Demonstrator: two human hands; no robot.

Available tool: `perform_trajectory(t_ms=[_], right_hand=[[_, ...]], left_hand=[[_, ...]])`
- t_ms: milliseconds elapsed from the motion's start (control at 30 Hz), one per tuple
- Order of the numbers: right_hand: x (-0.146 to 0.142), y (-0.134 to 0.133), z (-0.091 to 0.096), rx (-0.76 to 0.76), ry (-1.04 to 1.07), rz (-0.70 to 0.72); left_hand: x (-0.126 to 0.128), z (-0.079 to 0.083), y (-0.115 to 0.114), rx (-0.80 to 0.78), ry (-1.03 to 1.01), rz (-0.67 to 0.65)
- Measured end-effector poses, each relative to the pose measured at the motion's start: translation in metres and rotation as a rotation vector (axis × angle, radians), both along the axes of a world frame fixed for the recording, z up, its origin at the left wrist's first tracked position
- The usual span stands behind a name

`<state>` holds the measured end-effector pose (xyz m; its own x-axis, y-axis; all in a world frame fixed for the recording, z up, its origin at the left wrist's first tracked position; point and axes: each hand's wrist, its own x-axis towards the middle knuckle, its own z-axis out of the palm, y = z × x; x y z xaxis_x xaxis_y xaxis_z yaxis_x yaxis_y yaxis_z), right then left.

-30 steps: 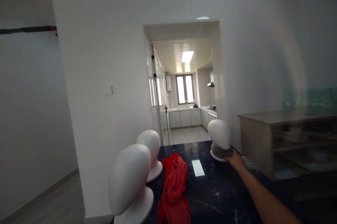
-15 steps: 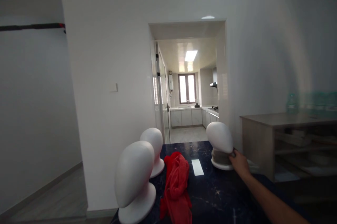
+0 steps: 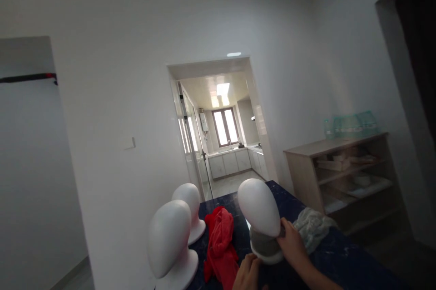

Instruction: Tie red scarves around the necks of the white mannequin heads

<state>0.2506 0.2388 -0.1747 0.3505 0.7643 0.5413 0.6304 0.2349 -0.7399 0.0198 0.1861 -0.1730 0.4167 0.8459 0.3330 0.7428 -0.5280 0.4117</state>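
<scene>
A white mannequin head [image 3: 259,207] with a grey band round its neck stands tilted on the dark marbled table [image 3: 344,265]. My right hand [image 3: 293,247] is closed on its neck. My left hand [image 3: 248,273] comes up from the bottom edge, just below the head's base; its fingers look curled, and whether it touches the base is unclear. A crumpled red cloth [image 3: 220,247] lies left of the head. A pale grey-green cloth [image 3: 314,230] lies right of my right hand.
Two more white mannequin heads [image 3: 170,244] [image 3: 188,208] stand at the table's left end. A wooden shelf unit [image 3: 344,176] with a teal cover on top is against the right wall. A doorway [image 3: 221,135] opens onto a kitchen.
My right hand has pulled the mannequin head much nearer to me across the table. My left hand has come into view. The camera has tilted and shifted; the grey-green cloth now shows.
</scene>
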Motion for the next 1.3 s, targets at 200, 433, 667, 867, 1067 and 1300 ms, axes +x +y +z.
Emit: perform_trajectory(t_ms=[200, 433, 667, 867, 1067, 1300], right_hand=[[-0.002, -0.009, 0.000, -0.015, 0.053, 0.084], [0.002, -0.027, 0.010, -0.018, 0.067, 0.267], [-0.009, -0.071, 0.012, 0.115, -0.062, 0.254], [-0.014, -0.086, 0.009, -0.087, -0.115, 0.308], [-0.045, -0.089, 0.009, -0.237, 0.208, 0.433], [-0.058, -0.115, 0.014, -0.348, 0.519, 0.875]], left_hand=[[0.037, -0.014, 0.041, -0.171, -0.064, 0.318], [0.056, -0.020, 0.056, -0.082, -0.065, 0.355], [0.052, -0.018, 0.049, -0.099, -0.069, 0.346], [0.050, -0.021, 0.053, -0.098, 0.003, 0.331], [0.045, -0.015, 0.050, -0.135, 0.071, 0.304], [0.045, 0.008, 0.044, -0.181, -0.094, 0.335]])
